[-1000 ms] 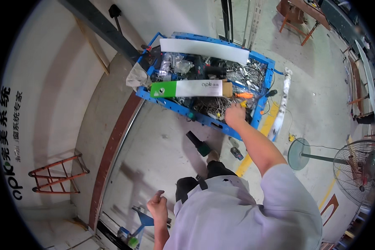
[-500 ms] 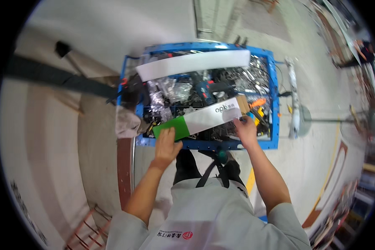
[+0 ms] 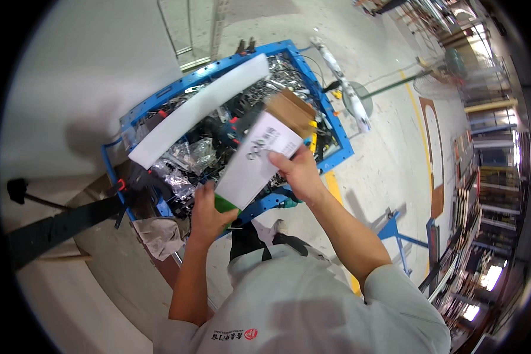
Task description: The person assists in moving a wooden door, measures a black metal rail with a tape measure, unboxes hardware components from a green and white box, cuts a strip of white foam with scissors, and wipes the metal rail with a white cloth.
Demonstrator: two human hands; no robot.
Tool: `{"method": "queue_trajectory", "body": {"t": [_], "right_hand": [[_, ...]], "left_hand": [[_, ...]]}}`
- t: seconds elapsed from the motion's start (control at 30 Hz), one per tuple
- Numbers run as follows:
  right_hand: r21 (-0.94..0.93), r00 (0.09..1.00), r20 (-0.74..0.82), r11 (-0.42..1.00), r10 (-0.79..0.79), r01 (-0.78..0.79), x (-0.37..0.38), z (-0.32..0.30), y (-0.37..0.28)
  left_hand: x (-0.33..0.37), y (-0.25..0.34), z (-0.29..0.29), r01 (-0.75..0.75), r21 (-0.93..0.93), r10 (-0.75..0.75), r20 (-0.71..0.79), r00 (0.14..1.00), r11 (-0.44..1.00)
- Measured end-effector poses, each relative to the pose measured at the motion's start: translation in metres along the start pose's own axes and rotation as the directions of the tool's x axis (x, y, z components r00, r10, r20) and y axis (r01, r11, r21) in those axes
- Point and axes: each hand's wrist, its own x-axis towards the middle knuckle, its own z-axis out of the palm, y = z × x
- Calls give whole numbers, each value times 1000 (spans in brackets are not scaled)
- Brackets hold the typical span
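I hold a long white and green cardboard box (image 3: 255, 162) slantwise above a blue-framed cart (image 3: 337, 158) full of metal hardware. Its far right end stands open, with brown flaps (image 3: 292, 109) folded out; what is inside stays hidden. My left hand (image 3: 207, 217) grips the green lower end. Near the open end, my right hand (image 3: 301, 172) is closed on the white side, thumb on top. Beyond the box, a curved white strip (image 3: 200, 112) lies across the hardware. Clear plastic bags (image 3: 197, 154) with parts lie left of the box.
A crumpled grey cloth or bag (image 3: 159, 237) hangs at the cart's near left corner. Left of the cart a dark beam (image 3: 65, 223) juts in. A wrapped long bundle (image 3: 342, 85) lies on the floor to the right, by a fan-like stand (image 3: 357, 99). A blue metal stand (image 3: 392, 230) is further right.
My view has turned, so the cart now sits slanted and further left. The box has tipped more steeply, and its open end has come up nearer. My right hand has moved onto its upper face.
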Motion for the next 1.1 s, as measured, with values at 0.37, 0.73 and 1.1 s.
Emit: {"method": "queue_trajectory", "body": {"t": [0.37,0.73,1.1], "right_hand": [[-380,679,597,595,-428,709,-52,35,-71],[-889,980,-66,457,-189,28,156,-183,22],[-927,949,-267,312,-166,-206,249,-220,35]], "left_hand": [[20,194,-96,-360,-600,-4,-519,855,715],[-27,194,-31,-352,-163,139,-709,691,922],[-55,203,-13,-87,-352,-225,-749,623,932]]}}
